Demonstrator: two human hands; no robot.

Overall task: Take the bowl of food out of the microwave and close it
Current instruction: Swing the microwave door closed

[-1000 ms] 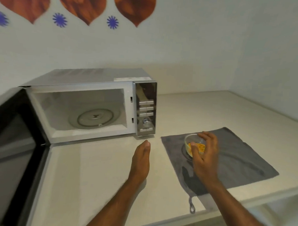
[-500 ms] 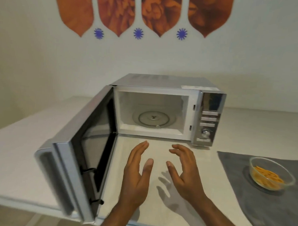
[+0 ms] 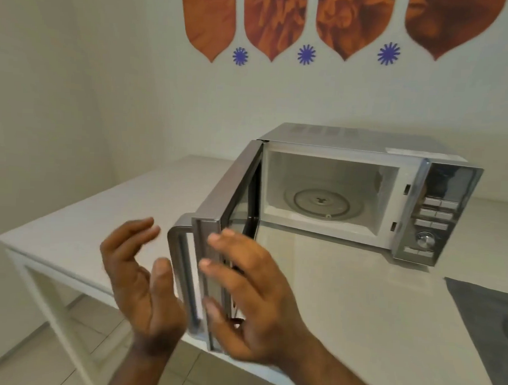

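Note:
The silver microwave [image 3: 365, 144] stands on the white counter with its door [image 3: 226, 191] swung wide toward me. Its cavity holds only the glass turntable [image 3: 322, 202]. My left hand [image 3: 141, 277] is open, fingers spread, just left of the door's handle edge [image 3: 182, 265]. My right hand [image 3: 251, 297] is open on the inner side of that door edge, fingertips at or very near it. The bowl of food is out of view.
The white counter [image 3: 344, 298] runs under the microwave; its left front corner and a table leg [image 3: 49, 308] are close to my left hand. A grey cloth [image 3: 486, 319] lies at the right edge. Tiled floor shows below. The control panel [image 3: 435, 217] faces front.
My right hand let go of the bowl on the cloth. The view swung left, leaving the bowl out of frame. Both hands moved left and up to the open door's edge.

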